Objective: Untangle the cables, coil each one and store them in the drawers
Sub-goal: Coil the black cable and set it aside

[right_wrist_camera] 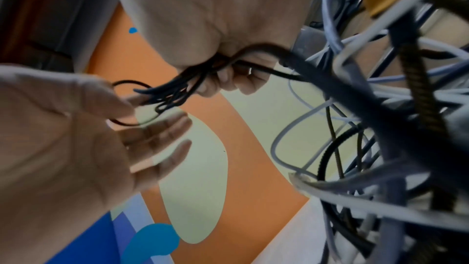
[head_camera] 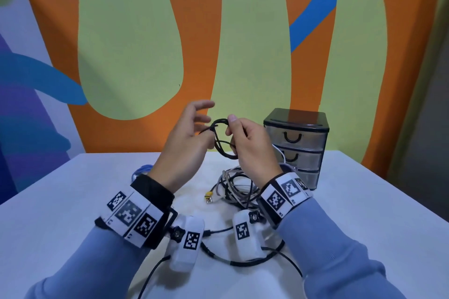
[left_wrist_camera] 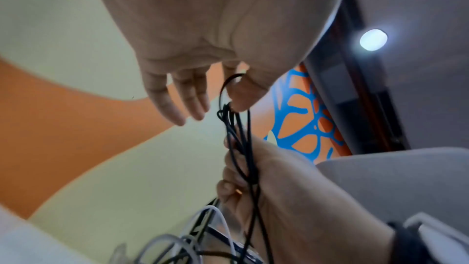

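one cable at most is looking finished so far: a blue coil is lying on the white table at the far left, half hidden behind the left wrist, though whether it is truly coiled i cannot tell. moving right, the left hand is pinching a strand of the thin black cable between thumb and forefinger while its other fingers are fanning out straight, and the right hand is clamping the gathered loops of that same cable in curled fingers, both holding it in the air above the table. judging by the loops, the coiling of this one is well under way but not tied off. below and just right, a tangle of grey, white and black cables is lying on the table, untouched. farther right, the three-drawer organiser is standing with all drawers looking closed, so nearly all the storing is remaining.
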The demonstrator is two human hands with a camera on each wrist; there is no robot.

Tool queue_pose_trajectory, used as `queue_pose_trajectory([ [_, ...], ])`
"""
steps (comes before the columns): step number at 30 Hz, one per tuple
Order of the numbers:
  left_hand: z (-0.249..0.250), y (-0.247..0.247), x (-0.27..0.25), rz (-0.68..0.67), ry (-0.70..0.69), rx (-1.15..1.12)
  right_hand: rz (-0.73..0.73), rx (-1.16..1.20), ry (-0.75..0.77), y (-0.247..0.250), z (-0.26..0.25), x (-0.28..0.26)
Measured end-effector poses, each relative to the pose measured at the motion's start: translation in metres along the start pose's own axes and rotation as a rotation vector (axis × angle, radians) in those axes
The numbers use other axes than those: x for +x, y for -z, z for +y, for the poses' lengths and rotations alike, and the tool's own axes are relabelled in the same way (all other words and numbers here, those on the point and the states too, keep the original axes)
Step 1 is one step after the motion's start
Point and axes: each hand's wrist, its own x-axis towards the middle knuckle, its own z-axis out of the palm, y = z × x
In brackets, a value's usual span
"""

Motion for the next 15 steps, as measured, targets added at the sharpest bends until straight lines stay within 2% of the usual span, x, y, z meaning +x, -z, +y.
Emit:
queue_pose_trajectory([
  [2,0.003,0.000,-0.004,-0.103,-0.106,0.084,0.030,-0.034,0.010,0.000,0.002,0.002],
  [4,0.003,-0.003,-0.008,-0.162,-0.145,0.188,0.033,-0.018,0.019,0.000,0.004,0.002],
  [7,-0.005,-0.006,-0.009,-0.070,-0.266,0.494,-0.015,0.035,-0.013,-0.001,0.005,0.001],
  [9,-0.011,-0.005,-0.007,-0.024,-0.318,0.615,-0.047,0.083,-0.046,-0.003,0.003,-0.001],
  [12,-0.014,-0.004,-0.005,0.014,-0.292,0.686,-0.067,0.146,-0.056,-0.002,0.000,-0.003],
  [15,-0.016,-0.004,-0.007,-0.016,-0.292,0.722,-0.111,0.176,-0.053,-0.003,-0.001,-0.003],
])
